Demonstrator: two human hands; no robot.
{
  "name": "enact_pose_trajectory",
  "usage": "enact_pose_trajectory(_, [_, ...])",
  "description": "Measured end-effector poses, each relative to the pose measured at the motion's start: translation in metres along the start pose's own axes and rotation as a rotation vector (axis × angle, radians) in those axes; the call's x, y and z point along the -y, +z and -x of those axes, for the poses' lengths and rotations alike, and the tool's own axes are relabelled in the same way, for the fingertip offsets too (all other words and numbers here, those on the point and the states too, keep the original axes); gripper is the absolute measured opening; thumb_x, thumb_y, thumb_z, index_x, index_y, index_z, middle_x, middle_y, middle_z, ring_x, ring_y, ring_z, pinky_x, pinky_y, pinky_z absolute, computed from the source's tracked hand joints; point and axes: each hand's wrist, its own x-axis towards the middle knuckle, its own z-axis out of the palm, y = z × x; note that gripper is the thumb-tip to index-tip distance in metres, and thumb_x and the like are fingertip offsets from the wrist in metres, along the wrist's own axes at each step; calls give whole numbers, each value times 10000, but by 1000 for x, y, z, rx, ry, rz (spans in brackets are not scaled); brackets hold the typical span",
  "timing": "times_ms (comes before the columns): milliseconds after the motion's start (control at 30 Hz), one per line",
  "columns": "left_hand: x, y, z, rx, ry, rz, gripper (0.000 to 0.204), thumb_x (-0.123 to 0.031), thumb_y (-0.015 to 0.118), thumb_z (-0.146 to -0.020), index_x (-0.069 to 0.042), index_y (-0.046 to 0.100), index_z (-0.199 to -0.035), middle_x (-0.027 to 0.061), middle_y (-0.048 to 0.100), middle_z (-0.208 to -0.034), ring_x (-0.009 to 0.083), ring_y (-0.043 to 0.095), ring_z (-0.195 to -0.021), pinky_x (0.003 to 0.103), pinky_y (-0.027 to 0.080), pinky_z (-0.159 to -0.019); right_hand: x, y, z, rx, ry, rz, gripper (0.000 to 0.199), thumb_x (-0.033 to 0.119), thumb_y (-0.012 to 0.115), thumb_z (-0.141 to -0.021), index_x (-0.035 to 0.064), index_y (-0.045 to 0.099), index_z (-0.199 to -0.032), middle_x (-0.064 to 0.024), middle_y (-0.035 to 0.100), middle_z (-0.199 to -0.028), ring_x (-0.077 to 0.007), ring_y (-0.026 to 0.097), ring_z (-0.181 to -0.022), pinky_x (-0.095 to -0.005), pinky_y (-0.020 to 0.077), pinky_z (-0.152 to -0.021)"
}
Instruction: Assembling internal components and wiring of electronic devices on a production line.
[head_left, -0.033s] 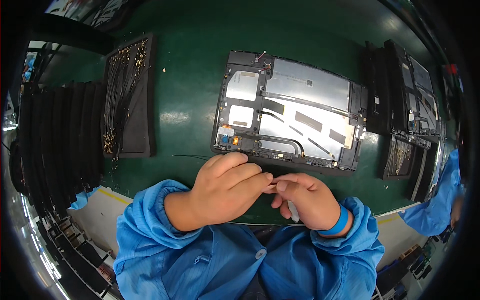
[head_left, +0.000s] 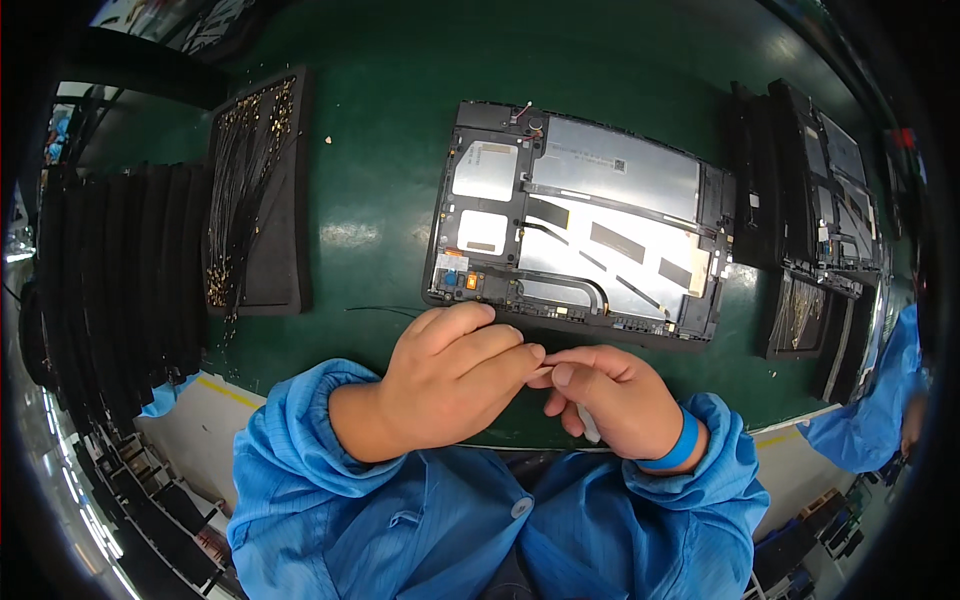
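My left hand [head_left: 445, 375] is closed, with thumb and fingertips pinched. Thin black cables [head_left: 382, 309] trail out to the left from beneath it. My right hand [head_left: 615, 395], a blue band round its wrist, is also closed, its fingertips meeting those of the left. A small white object [head_left: 590, 428] shows under its curled fingers; its kind I cannot make out. What lies between the fingertips is mostly hidden. Just beyond both hands lies an opened tablet-like device [head_left: 620, 160] with silver plates and black flat cables, on a dark foam tray [head_left: 640, 338].
At the left, a black foam tray [head_left: 275, 235] holds many thin cables with gold-coloured ends, beside a row of black trays [head_left: 120, 270]. More opened devices [head_left: 845, 190] and another cable tray [head_left: 795, 320] stand at the right. Another person's blue sleeve [head_left: 865, 420] appears at the far right.
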Motion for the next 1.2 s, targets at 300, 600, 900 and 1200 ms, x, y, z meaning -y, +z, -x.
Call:
enact_pose_trajectory(300, [5,4,2,-21,26,-108,209,-96,597,-595,-93,581,-804,-2,518,-826,193,471,-821,289,400,-625,4,3,-1,-172,-19,-73,209,150,502,-796,0,538,-936,-41,567,-841,-78,487,-656,-189,408,-531])
enact_pose_trajectory(600, [14,10,1,6,-68,-219,211,-94,630,-612,-66,563,-811,30,519,-832,226,463,-867,338,365,-735,3,8,-9,-460,-693,-183,393,216,432,-852,5,345,-1173,-94,557,-820,-106,493,-655,-218,408,-591])
enact_pose_trajectory(900, [13,9,0,24,-90,-176,246,-68,643,-592,-59,560,-824,45,527,-829,247,470,-866,356,357,-727,-9,3,-39,-633,-1165,260,349,270,298,-887,5,329,-1112,-147,557,-888,-156,512,-749,-286,403,-723])
enact_pose_trajectory(1200, [12,9,-1,33,-102,-183,288,-57,667,-562,-66,561,-829,44,532,-831,256,475,-865,368,356,-718,-15,-2,-47,-606,-1320,423,285,223,353,-875,17,341,-1071,-168,568,-871,-175,546,-772,-274,425,-701])
